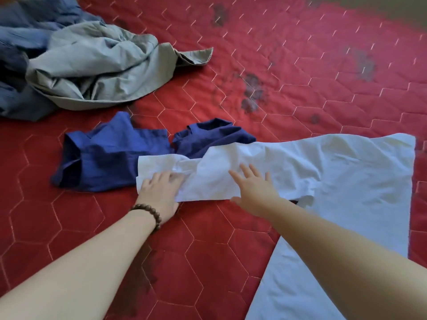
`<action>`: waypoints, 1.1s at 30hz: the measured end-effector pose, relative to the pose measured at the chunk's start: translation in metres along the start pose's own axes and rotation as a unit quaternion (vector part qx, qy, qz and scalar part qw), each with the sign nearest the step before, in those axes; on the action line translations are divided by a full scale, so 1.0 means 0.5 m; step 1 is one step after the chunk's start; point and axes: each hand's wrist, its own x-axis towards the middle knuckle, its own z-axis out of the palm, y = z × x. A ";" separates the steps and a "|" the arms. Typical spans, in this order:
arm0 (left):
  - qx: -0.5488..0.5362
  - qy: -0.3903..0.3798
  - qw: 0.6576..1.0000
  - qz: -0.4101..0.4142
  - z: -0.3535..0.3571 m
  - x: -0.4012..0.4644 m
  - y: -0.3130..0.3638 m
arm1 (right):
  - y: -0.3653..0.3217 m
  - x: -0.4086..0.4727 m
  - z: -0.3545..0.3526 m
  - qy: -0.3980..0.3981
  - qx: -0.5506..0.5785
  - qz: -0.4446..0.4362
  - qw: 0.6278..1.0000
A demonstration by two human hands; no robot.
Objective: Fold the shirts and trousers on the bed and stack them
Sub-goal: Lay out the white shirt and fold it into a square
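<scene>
A white shirt [342, 181] lies spread on the red quilted bed [208, 239], its collar end pointing left and its body running off to the right and lower right. My left hand [159, 192], with a bead bracelet on the wrist, presses on the white collar end with fingers curled over the cloth. My right hand [254, 188] lies flat and spread on the shirt just right of it. A dark blue garment [111, 158] lies crumpled beside and partly under the white collar.
A heap of unfolded clothes sits at the upper left: a pale grey-green garment [97, 72] on top of blue-grey ones [20, 33]. Dark patches [251, 93] mark the quilt in the middle and upper right.
</scene>
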 end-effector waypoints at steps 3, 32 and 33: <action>0.001 0.002 1.000 -0.025 0.013 0.021 0.003 | -0.006 0.007 0.018 0.037 0.027 -0.007 0.999; 0.096 0.026 0.991 0.091 0.061 0.103 0.063 | 0.145 0.070 -0.081 0.143 -0.052 -0.067 0.986; 0.097 0.021 0.991 0.089 0.066 0.108 0.065 | 0.124 0.079 -0.050 0.116 -0.065 -0.086 0.987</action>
